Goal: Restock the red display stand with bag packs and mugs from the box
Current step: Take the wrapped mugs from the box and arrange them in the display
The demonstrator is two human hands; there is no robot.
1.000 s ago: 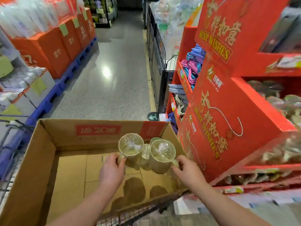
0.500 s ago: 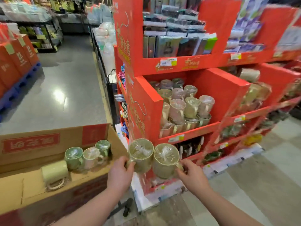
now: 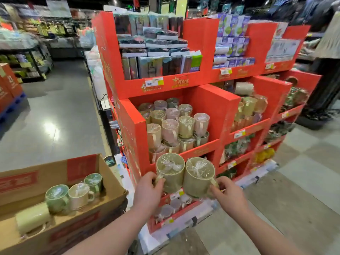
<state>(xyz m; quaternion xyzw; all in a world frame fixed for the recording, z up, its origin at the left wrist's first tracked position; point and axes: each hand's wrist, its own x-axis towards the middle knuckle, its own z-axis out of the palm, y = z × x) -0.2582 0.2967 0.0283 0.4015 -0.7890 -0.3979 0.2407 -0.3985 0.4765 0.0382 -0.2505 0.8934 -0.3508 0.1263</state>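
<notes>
Left hand (image 3: 147, 188): fingers curled round the left olive mug (image 3: 170, 174) at its handle
Right hand (image 3: 228, 194): fingers pinch the right olive mug (image 3: 198, 178) at its handle
Both mugs: touching, before the red display stand (image 3: 211, 100)
Cardboard box (image 3: 112, 179): at left, holds wrapped mugs (image 3: 80, 196)

Olive-beige mugs (image 3: 170, 172), red display stand (image 3: 211, 100), brown box (image 3: 110, 181), perhaps red-labelled.

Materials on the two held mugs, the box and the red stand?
Left mug and right mug: probably glazed ceramic, pale olive, smooth; crinkly clear film glints over the mouths and hides the finish. Box: brown cardboard, likely corrugated, matte, creased flaps. Red display stand: printed cardboard, folded edges, slight sheen.
</notes>
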